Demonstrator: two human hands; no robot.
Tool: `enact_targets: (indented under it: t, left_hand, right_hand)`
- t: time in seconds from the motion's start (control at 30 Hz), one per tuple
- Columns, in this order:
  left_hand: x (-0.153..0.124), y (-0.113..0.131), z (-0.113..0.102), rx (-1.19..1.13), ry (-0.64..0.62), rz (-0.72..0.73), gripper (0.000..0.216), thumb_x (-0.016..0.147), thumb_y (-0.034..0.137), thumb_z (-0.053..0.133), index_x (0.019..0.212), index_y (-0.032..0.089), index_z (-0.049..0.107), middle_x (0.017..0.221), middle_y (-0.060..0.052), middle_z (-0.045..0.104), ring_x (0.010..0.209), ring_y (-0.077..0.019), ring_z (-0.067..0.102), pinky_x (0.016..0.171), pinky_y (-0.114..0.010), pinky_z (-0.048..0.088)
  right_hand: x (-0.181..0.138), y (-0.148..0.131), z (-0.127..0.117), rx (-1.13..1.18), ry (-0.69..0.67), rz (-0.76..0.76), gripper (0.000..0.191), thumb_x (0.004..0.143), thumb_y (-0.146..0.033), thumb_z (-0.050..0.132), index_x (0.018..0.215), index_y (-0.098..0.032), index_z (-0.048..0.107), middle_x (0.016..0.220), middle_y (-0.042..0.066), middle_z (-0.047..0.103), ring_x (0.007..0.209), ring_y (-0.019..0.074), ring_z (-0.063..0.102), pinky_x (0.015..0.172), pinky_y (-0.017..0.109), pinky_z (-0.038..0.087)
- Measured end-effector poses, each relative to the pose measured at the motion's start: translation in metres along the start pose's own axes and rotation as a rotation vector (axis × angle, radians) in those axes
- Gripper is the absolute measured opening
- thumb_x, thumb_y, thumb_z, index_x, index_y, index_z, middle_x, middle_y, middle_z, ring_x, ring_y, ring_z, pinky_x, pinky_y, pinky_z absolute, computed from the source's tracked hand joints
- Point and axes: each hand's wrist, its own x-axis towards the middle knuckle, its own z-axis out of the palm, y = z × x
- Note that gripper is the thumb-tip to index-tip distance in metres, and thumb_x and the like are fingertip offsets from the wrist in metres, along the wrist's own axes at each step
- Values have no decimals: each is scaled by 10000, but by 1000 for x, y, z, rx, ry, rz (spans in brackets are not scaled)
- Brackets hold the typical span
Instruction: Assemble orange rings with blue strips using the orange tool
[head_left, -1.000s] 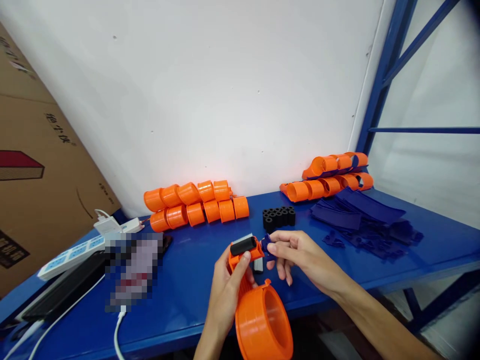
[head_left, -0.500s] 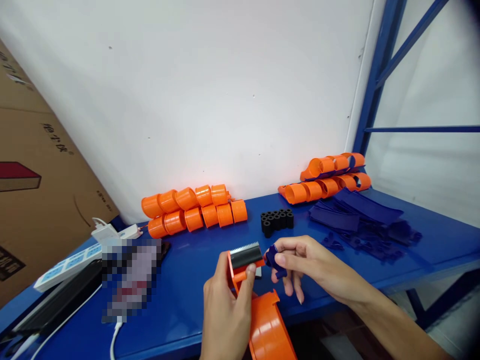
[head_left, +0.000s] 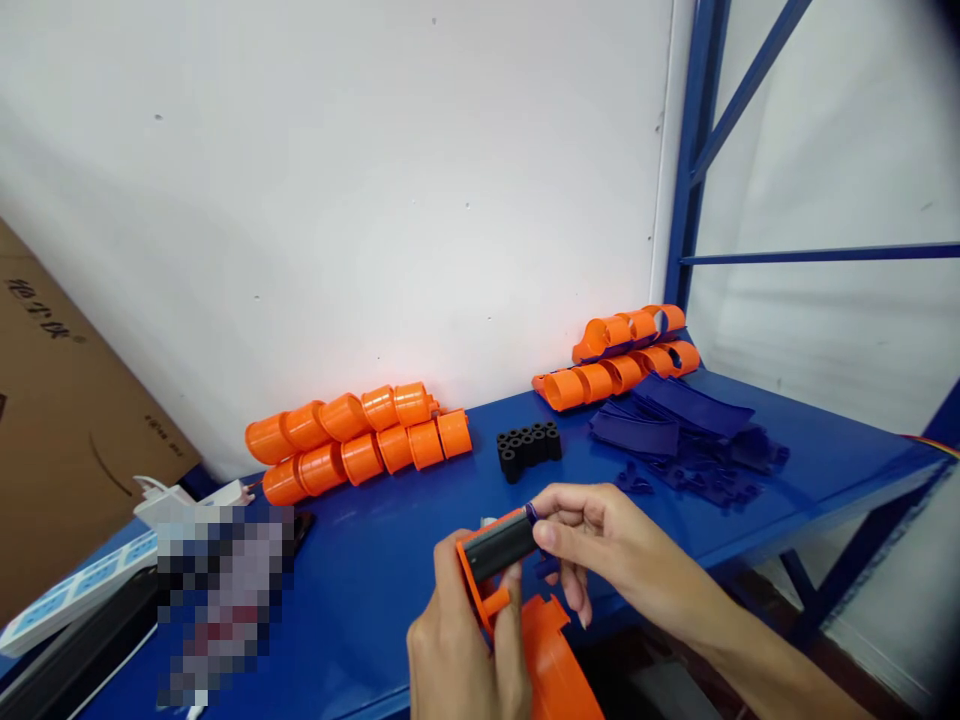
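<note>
My left hand (head_left: 469, 630) is wrapped round an orange tape dispenser (head_left: 555, 650) in the lower middle. The dispenser's black roller (head_left: 496, 550) faces up, and its curved orange body hangs below my fingers. At the roller's right end my right hand (head_left: 592, 535) is closed on a small dark blue plastic piece (head_left: 547, 568), pressing it against the dispenser's side. Fingers cover most of that piece, so I cannot tell whether it is seated.
Orange rings (head_left: 360, 458) lie in two rows at the left; more orange dispensers (head_left: 600, 383) stand back right. Black rollers (head_left: 529, 448) stand mid-table. Blue plastic parts (head_left: 637, 430) are heaped at right. A power strip (head_left: 82, 590) and a cardboard box (head_left: 75, 400) are on the left.
My right hand has brought the blue piece against the dispenser's right side. The dispenser has turned, so its serrated blade no longer shows. The view has shifted right.
</note>
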Motion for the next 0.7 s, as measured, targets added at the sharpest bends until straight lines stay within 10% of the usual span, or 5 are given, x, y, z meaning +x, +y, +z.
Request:
enact_targets:
  t: [0.13,0.4,0.7]
  left_hand:
    - [-3,4,2,54,-31,-69,232,807,345,625,1021,271,575,876,-75,775,758,-303,725,631,-310,446]
    - [-4,9,-1,0,-54,-149,310,826,497,577,1019,260,521,900,-74,763,626,-240,673,614,-322,472]
    - [-11,11,3,-45,-29,-173,381,800,565,580,1007,250,526,703,-12,698,553,-195,602,556,-289,464]
  right_hand:
    - [-12,10,13,-161,195,-143,361,894,-494,598,1120,-216,640,656,-19,599,467,118,572,438,227,489]
    - [-31,16,22,-1005,346,-724,612,953,-372,519,1528,-279,329,1296,126,617,1139,320,604,896,435,562]
    - [-40,13,24,-1146,285,-775,807,949,-547,452,1579,-187,99,1484,129,456,1324,342,478,1084,466,436]
